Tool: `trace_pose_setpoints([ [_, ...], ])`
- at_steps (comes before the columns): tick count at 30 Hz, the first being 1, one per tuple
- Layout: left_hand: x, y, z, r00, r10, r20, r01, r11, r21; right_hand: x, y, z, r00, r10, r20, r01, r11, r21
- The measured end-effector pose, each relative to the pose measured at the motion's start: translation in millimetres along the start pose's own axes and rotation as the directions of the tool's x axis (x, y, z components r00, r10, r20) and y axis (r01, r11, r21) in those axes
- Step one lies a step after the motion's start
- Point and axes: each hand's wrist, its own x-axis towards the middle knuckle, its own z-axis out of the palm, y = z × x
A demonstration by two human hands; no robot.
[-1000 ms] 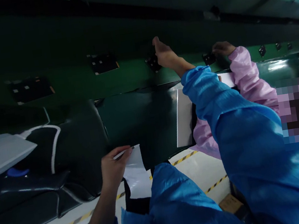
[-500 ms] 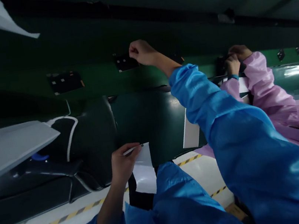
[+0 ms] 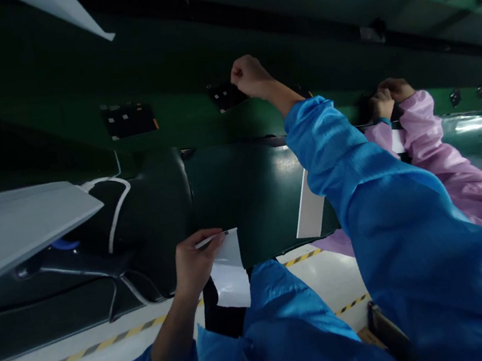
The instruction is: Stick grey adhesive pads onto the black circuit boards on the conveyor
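Observation:
My left hand (image 3: 196, 262) is closed on a glossy white sheet (image 3: 231, 272), pinched by its top edge and hanging down in front of my body. My right hand (image 3: 252, 76) reaches forward over the green belt, its fingers curled and pressed together at the right end of a dark circuit board (image 3: 226, 96). Whatever lies between those fingertips is too small to see, and the hand covers part of the board. Farther left on the belt lies another dark board (image 3: 130, 121) with small pale squares and an orange patch. A third board (image 3: 304, 91) shows partly behind my right forearm.
At left are a pale panel (image 3: 21, 222), a white cable (image 3: 119, 214) and a dark handheld scanner (image 3: 76, 264). A white strip (image 3: 309, 206) lies on the bench's front part. To the right, a co-worker's hands (image 3: 389, 98) in pink sleeves work at the belt.
The boards on the belt have shifted right relative to the bench, and my right hand has moved right along with the middle one. My left hand keeps its hold on the sheet.

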Motion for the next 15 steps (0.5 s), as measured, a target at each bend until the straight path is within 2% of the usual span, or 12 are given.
trace_pose_setpoints([
  [6, 4, -4, -3.4, 0.999, -0.01, -0.032, 0.007, 0.997, -0.074, -9, 6, -8, 0.995, 0.093, -0.032, -0.092, 0.995, 0.032],
  [15, 4, 3, -3.0, 1.0, 0.005, -0.019, -0.006, 0.999, -0.037, -9, 21, -10, 0.995, 0.09, -0.052, -0.091, 0.996, -0.012],
])
